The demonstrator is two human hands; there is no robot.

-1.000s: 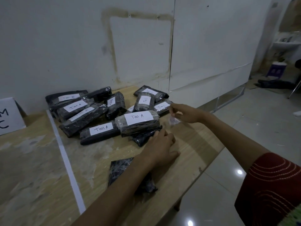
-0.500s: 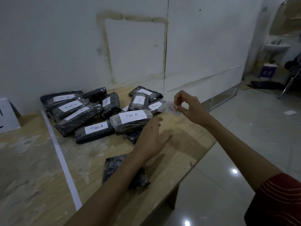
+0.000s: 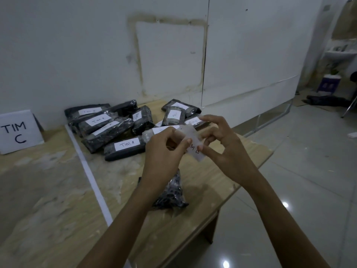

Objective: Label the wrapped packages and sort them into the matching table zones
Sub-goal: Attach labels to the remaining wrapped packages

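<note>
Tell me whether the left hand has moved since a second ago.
Yes. The left hand left the table beside the unlabelled package and rose to pinch the label.

Wooden table point(image 3: 48, 190), top worn in pale patches. White tape strip point(image 3: 90, 176) runs from far edge toward near edge and divides the top. Left of strip, at far edge: white card point(image 3: 17, 132) marked TIM C. Right of strip, toward far edge: heap of black wrapped packages point(image 3: 104, 132), several labelled TIM A, some overlapping. Closer to near edge, apart from heap: single black package point(image 3: 172, 192), partly hidden.
</note>
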